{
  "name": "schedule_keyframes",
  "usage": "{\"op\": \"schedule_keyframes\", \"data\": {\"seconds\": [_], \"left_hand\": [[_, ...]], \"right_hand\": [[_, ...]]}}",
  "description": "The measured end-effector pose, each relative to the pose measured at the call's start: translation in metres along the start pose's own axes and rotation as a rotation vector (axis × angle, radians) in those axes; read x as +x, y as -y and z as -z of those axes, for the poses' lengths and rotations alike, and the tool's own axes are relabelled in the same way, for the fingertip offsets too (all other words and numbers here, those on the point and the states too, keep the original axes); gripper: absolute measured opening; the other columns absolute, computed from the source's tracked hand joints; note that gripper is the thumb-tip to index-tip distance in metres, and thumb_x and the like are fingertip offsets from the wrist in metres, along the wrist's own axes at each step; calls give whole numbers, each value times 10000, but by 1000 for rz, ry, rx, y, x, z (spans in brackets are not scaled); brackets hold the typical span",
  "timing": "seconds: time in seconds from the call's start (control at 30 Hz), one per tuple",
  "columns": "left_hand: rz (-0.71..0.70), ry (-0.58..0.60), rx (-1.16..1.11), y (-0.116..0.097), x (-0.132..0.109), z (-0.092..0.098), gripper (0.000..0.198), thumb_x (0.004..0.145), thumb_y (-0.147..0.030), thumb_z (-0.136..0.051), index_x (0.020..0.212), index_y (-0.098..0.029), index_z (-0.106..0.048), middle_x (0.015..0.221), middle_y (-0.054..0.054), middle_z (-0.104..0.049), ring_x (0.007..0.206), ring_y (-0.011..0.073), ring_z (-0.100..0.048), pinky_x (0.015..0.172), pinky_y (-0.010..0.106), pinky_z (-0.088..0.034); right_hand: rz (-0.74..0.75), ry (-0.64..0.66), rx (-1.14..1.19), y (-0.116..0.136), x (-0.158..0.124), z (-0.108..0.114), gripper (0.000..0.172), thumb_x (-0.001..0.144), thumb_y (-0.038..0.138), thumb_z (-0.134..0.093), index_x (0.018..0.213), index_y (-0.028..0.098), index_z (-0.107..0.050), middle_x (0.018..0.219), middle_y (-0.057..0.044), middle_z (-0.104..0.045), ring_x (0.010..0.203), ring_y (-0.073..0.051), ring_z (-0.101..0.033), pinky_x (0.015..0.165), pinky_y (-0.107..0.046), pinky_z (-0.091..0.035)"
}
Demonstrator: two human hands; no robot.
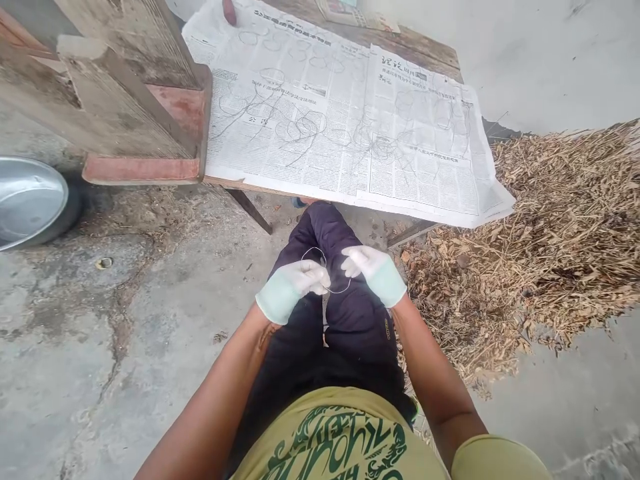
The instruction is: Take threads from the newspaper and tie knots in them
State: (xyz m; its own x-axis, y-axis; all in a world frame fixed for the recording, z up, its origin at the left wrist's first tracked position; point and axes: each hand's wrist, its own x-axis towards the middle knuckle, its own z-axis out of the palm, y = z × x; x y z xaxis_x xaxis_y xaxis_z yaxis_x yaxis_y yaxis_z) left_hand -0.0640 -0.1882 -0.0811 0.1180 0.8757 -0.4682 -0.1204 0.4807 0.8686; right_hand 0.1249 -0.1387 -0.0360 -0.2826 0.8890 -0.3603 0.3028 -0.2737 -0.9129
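Note:
Over my lap, my left hand (299,283), in a white and pale green glove, is closed in a pinch on a thin pale wire (341,292). Part of the wire arches above the left fingers, and another part curves below towards the right. My right hand (374,270), gloved the same way, has its fingers pressed together where the wire's curve reaches them. Its fingertips hide the wire's end there. Several thin looped wires (303,127) lie on newspaper sheets (320,167) spread on the table in front of me.
A wooden table (425,50) bears the newspaper and a dark red object (229,12). To the left are an upturned wooden stool (125,100) and a metal basin (30,200). Dry plant stalks (565,253) are heaped at the right on the concrete floor (165,320).

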Motion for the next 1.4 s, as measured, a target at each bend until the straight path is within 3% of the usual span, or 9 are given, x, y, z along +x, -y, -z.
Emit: {"op": "schedule_keyframes", "data": {"seconds": [0.1, 0.23, 0.5, 0.67, 0.9, 1.07, 1.23, 1.33, 1.4], "left_hand": [[8, 159, 176, -5, 0, 2, 249, 787, -396, -689, 691, -166, -702, 672, 30, -708, 592, 136, -620, 601, 257, -472], [17, 264, 236, -5, 0, 3, 205, 815, -343, -662, 710, -173, -704, 670, 18, -701, 593, 126, -604, 588, 241, -455], [84, 25, 113, -2, -3, 4, 367, 764, -517, -737, 742, -152, -700, 642, 36, -681, 543, 124, -587, 496, 229, -383], [68, -21, -7, -1, -2, 3, 457, 674, -580, -814, 753, -152, -676, 677, 41, -699, 524, 129, -604, 524, 257, -462], [87, -34, -68, 5, -2, 3, 553, 598, -598, -861, 853, -139, -688, 609, 4, -664, 463, 113, -562, 530, 281, -502], [56, -66, 60, 6, -4, 2, 482, 694, -555, -795, 906, -132, -704, 650, 19, -690, 482, 121, -582, 515, 269, -482], [-68, -107, 250, 1, -22, 2, 510, 870, -470, -647, 1253, -134, -670, 924, 79, -780, 648, 155, -672, 674, 310, -561], [-327, -139, 525, -7, -42, 4, 423, 939, -355, -584, 1327, -203, -655, 1294, 97, -714, 1010, 206, -709, 975, 361, -540], [-514, -111, 752, -12, -53, 5, 356, 970, -287, -544, 1293, -251, -690, 1415, 71, -647, 1176, 226, -661, 1079, 374, -480]], "right_hand": [[-82, 172, -84, 15, 9, 2, 200, 909, 281, -645, 988, 129, -748, 750, -30, -728, 595, -97, -631, 580, -197, -516], [-111, 203, -163, 19, 19, -5, 120, 859, 200, -667, 874, 135, -766, 634, 5, -680, 515, -75, -576, 496, -169, -455], [-42, 25, -42, 0, 27, -3, 138, 881, 149, -601, 816, 139, -723, 659, -7, -704, 546, -85, -638, 559, -174, -524], [-55, -1, -20, -11, 34, -3, 146, 893, 141, -586, 944, 133, -723, 745, -25, -731, 612, -93, -666, 602, -189, -543], [19, 104, -143, 4, 36, -1, 422, 871, 80, -581, 1279, 140, -672, 897, -20, -768, 726, -88, -691, 763, -214, -551], [25, 277, -186, 17, 33, 0, 272, 932, 191, -591, 1132, 129, -766, 712, -9, -724, 554, -86, -612, 577, -195, -508], [31, 264, -190, 18, 32, 2, 207, 919, 210, -607, 977, 138, -792, 591, 11, -677, 444, -78, -552, 458, -174, -430], [5, 271, -174, 18, 32, 7, 220, 922, 192, -580, 971, 141, -789, 565, 21, -660, 437, -75, -556, 449, -161, -430], [-11, 266, -164, 19, 31, 10, 217, 918, 184, -578, 955, 136, -786, 546, 27, -643, 434, -71, -547, 447, -156, -430]]}}
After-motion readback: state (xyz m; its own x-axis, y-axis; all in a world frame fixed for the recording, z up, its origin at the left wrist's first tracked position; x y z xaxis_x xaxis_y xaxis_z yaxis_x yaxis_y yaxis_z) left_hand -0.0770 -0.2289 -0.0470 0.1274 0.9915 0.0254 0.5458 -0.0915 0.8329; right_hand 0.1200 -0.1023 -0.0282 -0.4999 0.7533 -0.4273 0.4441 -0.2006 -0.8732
